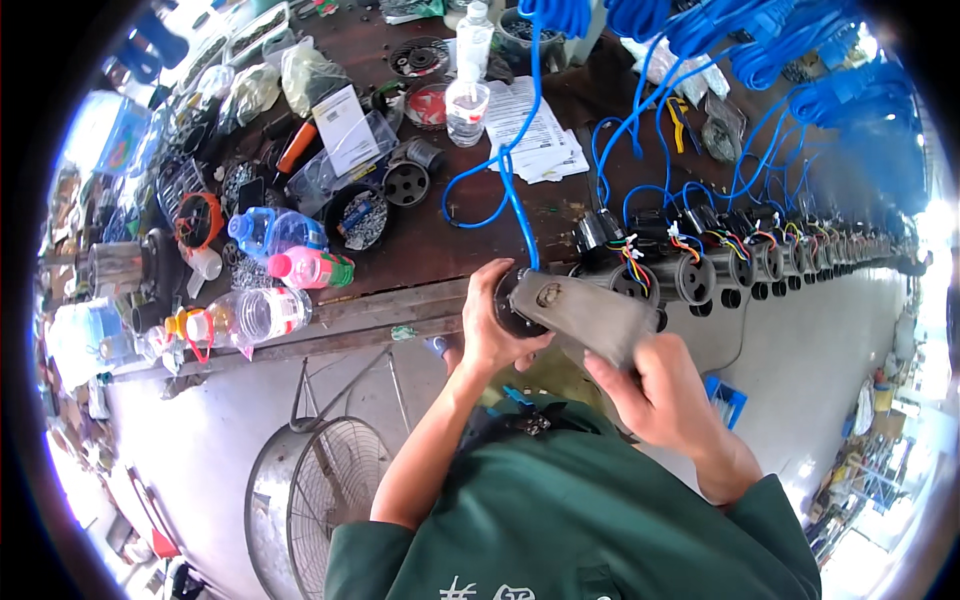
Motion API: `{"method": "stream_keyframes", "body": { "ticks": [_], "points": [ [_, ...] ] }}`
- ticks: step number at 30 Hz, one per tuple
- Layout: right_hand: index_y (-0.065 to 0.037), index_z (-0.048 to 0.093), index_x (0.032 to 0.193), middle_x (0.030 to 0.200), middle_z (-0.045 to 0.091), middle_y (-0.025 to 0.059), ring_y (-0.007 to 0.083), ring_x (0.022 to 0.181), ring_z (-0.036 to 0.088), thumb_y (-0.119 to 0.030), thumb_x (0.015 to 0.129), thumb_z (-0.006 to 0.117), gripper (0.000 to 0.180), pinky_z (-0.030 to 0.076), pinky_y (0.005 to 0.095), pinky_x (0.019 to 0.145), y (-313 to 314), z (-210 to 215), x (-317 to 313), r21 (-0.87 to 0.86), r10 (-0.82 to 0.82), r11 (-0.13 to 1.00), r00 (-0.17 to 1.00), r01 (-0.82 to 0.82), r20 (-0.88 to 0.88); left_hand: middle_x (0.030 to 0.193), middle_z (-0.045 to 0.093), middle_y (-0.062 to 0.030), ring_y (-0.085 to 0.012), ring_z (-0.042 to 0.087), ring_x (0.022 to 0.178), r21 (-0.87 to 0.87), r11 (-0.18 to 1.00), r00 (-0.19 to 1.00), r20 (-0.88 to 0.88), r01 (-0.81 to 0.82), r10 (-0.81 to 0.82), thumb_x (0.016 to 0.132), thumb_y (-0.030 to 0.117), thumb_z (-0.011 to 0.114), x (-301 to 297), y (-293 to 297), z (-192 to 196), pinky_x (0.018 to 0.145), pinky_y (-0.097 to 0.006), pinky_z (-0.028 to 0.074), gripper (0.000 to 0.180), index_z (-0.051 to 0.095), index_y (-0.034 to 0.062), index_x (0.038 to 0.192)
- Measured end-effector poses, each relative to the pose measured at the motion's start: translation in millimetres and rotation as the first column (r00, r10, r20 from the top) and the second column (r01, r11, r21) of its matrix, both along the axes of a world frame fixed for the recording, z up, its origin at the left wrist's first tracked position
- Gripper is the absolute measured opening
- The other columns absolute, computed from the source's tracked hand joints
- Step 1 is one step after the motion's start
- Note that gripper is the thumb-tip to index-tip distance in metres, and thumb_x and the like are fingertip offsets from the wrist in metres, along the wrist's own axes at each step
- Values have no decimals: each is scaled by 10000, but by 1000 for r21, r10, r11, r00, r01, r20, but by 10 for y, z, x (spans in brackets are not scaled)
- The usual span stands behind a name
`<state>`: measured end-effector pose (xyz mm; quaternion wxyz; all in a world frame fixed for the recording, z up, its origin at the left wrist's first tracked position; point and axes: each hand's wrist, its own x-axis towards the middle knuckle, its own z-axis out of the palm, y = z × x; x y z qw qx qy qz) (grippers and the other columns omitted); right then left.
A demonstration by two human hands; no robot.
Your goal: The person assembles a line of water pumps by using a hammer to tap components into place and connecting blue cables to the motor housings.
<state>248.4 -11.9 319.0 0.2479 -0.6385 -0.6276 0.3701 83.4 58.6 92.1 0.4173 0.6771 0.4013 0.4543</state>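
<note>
At the bench's front edge my left hand point(487, 322) is wrapped round a black round motor housing point(513, 312). A blue cable point(520, 215) runs down into the top of this housing. My right hand point(660, 395) grips the near end of a long grey piece point(590, 312), smeared by motion, with a round dark recess near its far end. That far end lies over the black housing; whether the two touch I cannot tell. To the right, a row of similar black housings point(692, 278) with coloured wires stands along the edge.
Coiled blue cables point(770, 50) hang above the row. Plastic bottles point(262, 312), a black bowl of small metal parts point(358, 217), paper sheets point(535, 130) and a clear cup point(467, 112) stand on the dark bench point(400, 262). A large floor fan point(325, 475) is below left.
</note>
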Motion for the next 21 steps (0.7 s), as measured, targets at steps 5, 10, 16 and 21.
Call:
{"method": "stream_keyframes", "body": {
  "ticks": [5, 10, 16, 21],
  "points": [
    [-22, 594, 1069, 709, 680, 218, 444, 701, 704, -303, 995, 690, 306, 548, 522, 620, 24, -522, -192, -76, 48, 997, 963, -29, 265, 1369, 594, -203, -395, 615, 1246, -26, 999, 996, 84, 38, -36, 552, 182, 951, 30, 34, -121, 1046, -470, 524, 949, 532, 15, 1387],
    [-9, 658, 1051, 741, 713, 210, 422, 679, 702, -304, 1017, 667, 297, 526, 494, 608, 110, -240, -17, -232, -8, 972, 996, 28, 89, 1331, 605, -189, -382, 634, 1214, -48, 998, 1000, -1, 31, -31, 500, 261, 995, 21, 33, 45, 1036, -468, 535, 1025, 532, 26, 1383],
    [14, 652, 1078, 658, 658, 144, 329, 533, 623, -170, 1004, 694, 203, 456, 413, 526, -154, -34, 175, 192, -155, 967, 985, 166, -74, 1307, 605, -171, -350, 641, 1187, -75, 997, 993, -114, 8, -16, 542, 301, 1012, -11, -16, 177, 1035, -442, 532, 1036, 502, 26, 1400],
    [-13, 584, 992, 658, 658, 208, 431, 639, 679, -339, 976, 729, 357, 508, 523, 559, -207, -658, 170, -82, -122, 984, 939, 156, 322, 1281, 634, -130, -307, 670, 1127, -80, 996, 997, -62, 36, -41, 494, 277, 986, 14, -5, 97, 1023, -419, 537, 1092, 473, 42, 1430]
  ]
}}
